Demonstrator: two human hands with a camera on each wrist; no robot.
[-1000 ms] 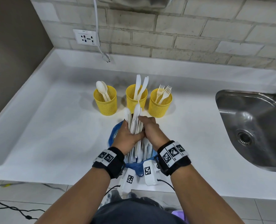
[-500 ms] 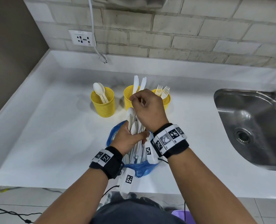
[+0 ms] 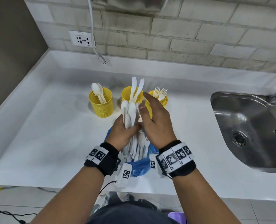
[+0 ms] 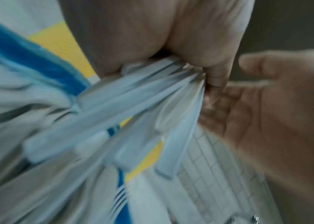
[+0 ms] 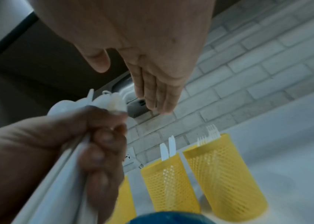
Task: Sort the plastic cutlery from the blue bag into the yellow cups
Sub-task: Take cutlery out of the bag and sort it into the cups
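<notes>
Our right hand (image 3: 156,122) has let go and spread open, probably after dropping a piece, while our left hand (image 3: 123,131) keeps its grip closed round the bunch of white plastic cutlery (image 3: 130,113) above the crumpled blue plastic bag (image 3: 139,168), so sorting continues.

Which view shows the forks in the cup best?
Right wrist view: the forks stand with tines sharp above the right cup, unblocked. The head view shows them too, smaller, with the right hand covering part of the cup. The left wrist view is blurred; no cup forks discernible.

Steel sink (image 3: 247,126), wall socket (image 3: 81,39), dangling cable (image 3: 93,46).
</notes>
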